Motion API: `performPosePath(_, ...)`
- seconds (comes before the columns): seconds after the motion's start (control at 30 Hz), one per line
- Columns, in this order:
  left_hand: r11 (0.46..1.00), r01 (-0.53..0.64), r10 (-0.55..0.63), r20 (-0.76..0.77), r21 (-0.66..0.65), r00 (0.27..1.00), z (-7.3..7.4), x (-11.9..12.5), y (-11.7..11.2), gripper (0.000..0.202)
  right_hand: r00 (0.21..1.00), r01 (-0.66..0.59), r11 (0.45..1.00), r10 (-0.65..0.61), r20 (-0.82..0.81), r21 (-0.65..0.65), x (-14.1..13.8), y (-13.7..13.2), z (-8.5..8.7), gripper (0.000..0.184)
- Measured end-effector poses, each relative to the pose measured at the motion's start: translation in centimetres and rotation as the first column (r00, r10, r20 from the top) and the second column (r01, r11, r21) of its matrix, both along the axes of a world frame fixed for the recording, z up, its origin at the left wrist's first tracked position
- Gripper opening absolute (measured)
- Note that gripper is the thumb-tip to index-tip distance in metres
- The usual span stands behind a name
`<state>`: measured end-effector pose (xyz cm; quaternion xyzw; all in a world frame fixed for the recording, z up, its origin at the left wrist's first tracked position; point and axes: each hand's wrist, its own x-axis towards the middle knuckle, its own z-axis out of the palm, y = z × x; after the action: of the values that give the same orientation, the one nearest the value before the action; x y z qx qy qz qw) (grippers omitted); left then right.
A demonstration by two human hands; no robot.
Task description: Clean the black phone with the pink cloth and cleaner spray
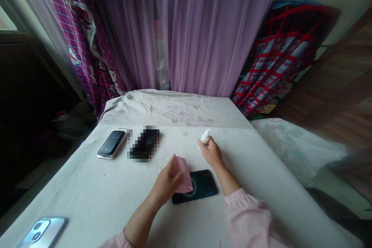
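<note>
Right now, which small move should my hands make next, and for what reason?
Probably your left hand should wipe the dark phone with the pink cloth: the cloth covers part of it in this view, while your right hand holds the white-topped bottle beyond it.

place: home, seemingly | signs: purple curtains, cartoon-print drape, red-patterned fabric, white tablecloth

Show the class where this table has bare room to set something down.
Free: the tablecloth between the silvery smartphone and left forearm, and from the right hand to the table's right edge. Crowded: around the black smartphone, overlapped by pink cloth in the left hand.
</note>
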<state>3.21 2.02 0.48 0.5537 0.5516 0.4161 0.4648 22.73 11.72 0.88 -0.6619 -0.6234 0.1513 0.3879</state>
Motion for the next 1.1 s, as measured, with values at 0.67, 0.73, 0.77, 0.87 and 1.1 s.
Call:
performPosePath(0.67,0.999,-0.011,-0.007,0.345,0.05,0.939,5.7,1.0,-0.5,0.041,0.849,-0.527,0.849,0.523,-0.08,-0.041,-2.1,-10.2,3.4,0.016)
performPosePath(0.73,0.998,-0.062,0.044,0.389,0.033,0.92,5.7,1.1,-0.4,0.04,0.858,-0.512,0.857,0.506,-0.088,-0.06,-2.4,-10.3,3.4,0.016)
performPosePath(0.77,0.995,-0.094,0.077,0.406,0.021,0.91,5.7,1.0,-0.3,0.041,0.863,-0.503,0.861,0.497,-0.091,-0.067,-2.5,-10.4,3.3,0.015)
performPosePath(0.87,0.959,-0.282,0.261,0.451,-0.021,0.853,5.4,-0.3,0.5,0.048,0.871,-0.489,0.87,0.484,-0.082,-0.064,-2.4,-10.8,2.8,0.015)
performPosePath(1.1,0.939,-0.27,0.311,-0.19,0.215,0.931,3.1,-3.3,3.7,0.042,0.859,-0.448,0.894,0.434,-0.272,0.011,-0.8,-10.6,1.5,0.019)
